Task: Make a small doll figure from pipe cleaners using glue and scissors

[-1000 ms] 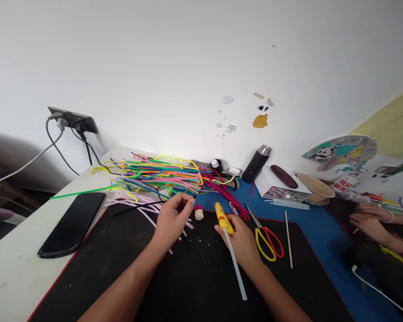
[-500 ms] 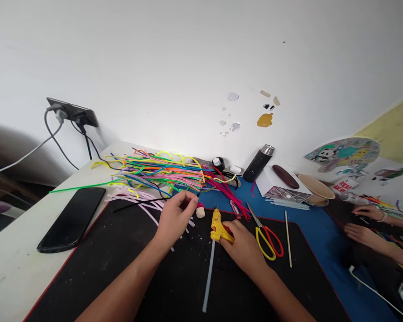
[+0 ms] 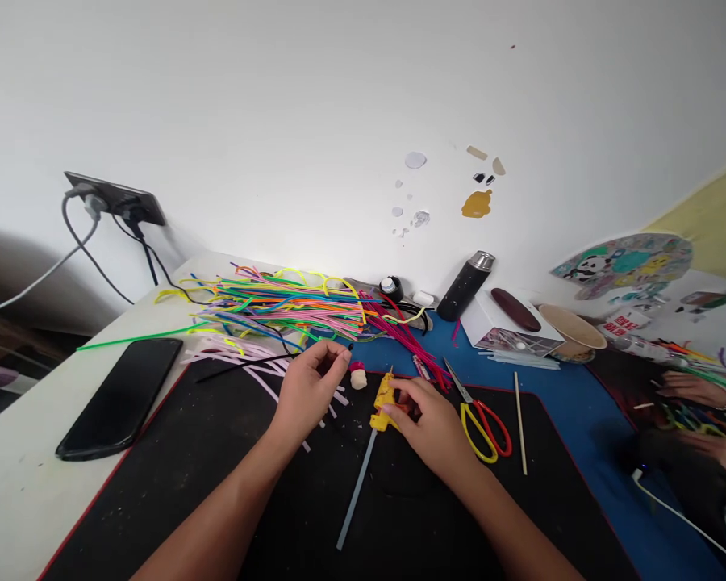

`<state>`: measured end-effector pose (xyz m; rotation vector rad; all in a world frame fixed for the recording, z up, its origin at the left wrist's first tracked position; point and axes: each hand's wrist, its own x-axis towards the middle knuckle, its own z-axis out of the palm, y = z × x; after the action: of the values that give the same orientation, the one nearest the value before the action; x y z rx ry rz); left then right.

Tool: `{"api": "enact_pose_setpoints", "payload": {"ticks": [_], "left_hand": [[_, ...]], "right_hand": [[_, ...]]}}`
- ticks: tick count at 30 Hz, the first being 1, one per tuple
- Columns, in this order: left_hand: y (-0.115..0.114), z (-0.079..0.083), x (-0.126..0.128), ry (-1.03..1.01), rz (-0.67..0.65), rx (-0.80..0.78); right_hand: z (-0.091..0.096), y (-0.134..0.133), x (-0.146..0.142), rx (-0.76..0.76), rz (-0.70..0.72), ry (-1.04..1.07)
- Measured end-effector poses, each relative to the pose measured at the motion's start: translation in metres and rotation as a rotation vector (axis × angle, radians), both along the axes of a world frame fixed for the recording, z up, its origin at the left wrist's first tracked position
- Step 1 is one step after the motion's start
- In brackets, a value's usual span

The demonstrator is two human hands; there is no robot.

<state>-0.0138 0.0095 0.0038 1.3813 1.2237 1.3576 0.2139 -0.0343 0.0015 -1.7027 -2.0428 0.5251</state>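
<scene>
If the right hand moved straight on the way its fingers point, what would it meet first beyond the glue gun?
Probably the pink and cream piece, just past the glue gun; depth is unclear.

Yellow glue gun (image 3: 384, 395), stick (image 3: 356, 492) protruding, black strand (image 3: 248, 367) pinched

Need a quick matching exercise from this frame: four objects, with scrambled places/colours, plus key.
Column 1
1. Hot glue gun
2. Scissors
3. Smartphone
4. Flask

Column 2
A. Lying on the white tabletop, left of the black mat
B. Black, with a silver cap
C. Yellow, in the right hand
D. One handle loop yellow, the other red

Pairs: 1-C, 2-D, 3-A, 4-B
</scene>
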Motion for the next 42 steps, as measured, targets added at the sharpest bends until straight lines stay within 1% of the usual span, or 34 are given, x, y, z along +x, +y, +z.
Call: {"api": "enact_pose_setpoints", "payload": {"ticks": [4,7,11,15,18,22,28,31,34,37,42], "left_hand": [[0.002,-0.001,-0.001,0.001,0.002,-0.012],[0.003,-0.001,-0.002,0.006,0.000,-0.018],[0.003,0.000,-0.003,0.016,-0.003,-0.030],[0.004,-0.001,-0.004,0.028,0.002,-0.042],[0.004,-0.004,-0.004,0.032,-0.002,-0.049],[0.004,-0.005,-0.004,0.050,0.001,-0.060],[0.005,-0.003,-0.006,0.083,0.028,-0.071],[0.005,-0.002,-0.005,0.127,0.035,-0.053],[0.002,-0.003,-0.002,0.186,0.016,-0.027],[0.000,-0.004,0.002,0.271,-0.007,-0.010],[-0.003,-0.009,0.006,0.441,-0.029,0.020]], "right_hand": [[0.012,0.018,-0.017,0.032,0.122,-0.142],[0.017,0.032,-0.027,0.050,0.203,-0.233],[0.009,0.048,-0.035,0.069,0.249,-0.301],[-0.004,0.055,-0.038,0.088,0.255,-0.289],[-0.011,0.057,-0.040,0.082,0.245,-0.279],[-0.013,0.057,-0.042,0.063,0.224,-0.211],[-0.010,0.051,-0.045,0.113,0.092,0.041],[-0.014,0.046,-0.045,0.164,0.021,0.180],[-0.022,0.041,-0.044,0.192,-0.035,0.280],[-0.025,0.038,-0.040,0.222,-0.067,0.309],[-0.022,0.036,-0.031,0.280,-0.080,0.295]]}}
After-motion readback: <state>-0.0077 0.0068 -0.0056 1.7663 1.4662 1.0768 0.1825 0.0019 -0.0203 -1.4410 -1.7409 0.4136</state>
